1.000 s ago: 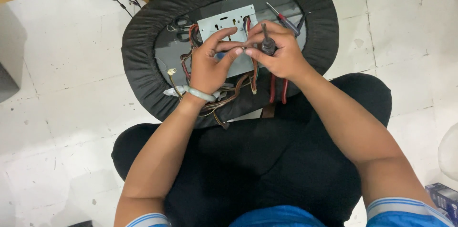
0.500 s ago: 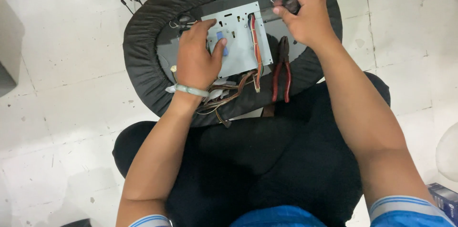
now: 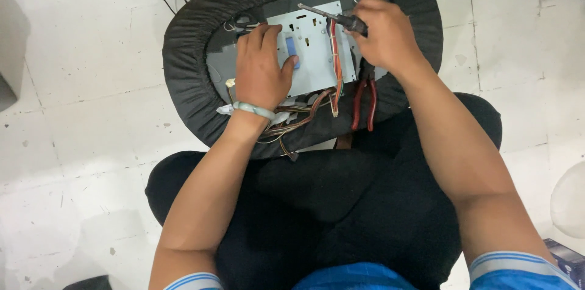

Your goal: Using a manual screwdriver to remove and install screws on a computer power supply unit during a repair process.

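Left hand [image 3: 261, 70]: lies flat on the grey metal chassis [image 3: 314, 52], fingers spread, gripping nothing.
Right hand [image 3: 384, 37]: fingers closed around a black-handled screwdriver [image 3: 332, 15], its tip over the chassis top.
Chassis: rests on a round black padded table [image 3: 189, 52].
Nearby: red-handled pliers [image 3: 364, 98] beside the wires [image 3: 298, 119].

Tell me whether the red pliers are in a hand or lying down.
Lying down: the red pliers rest on the black tray, below the right hand, which grips a screwdriver.
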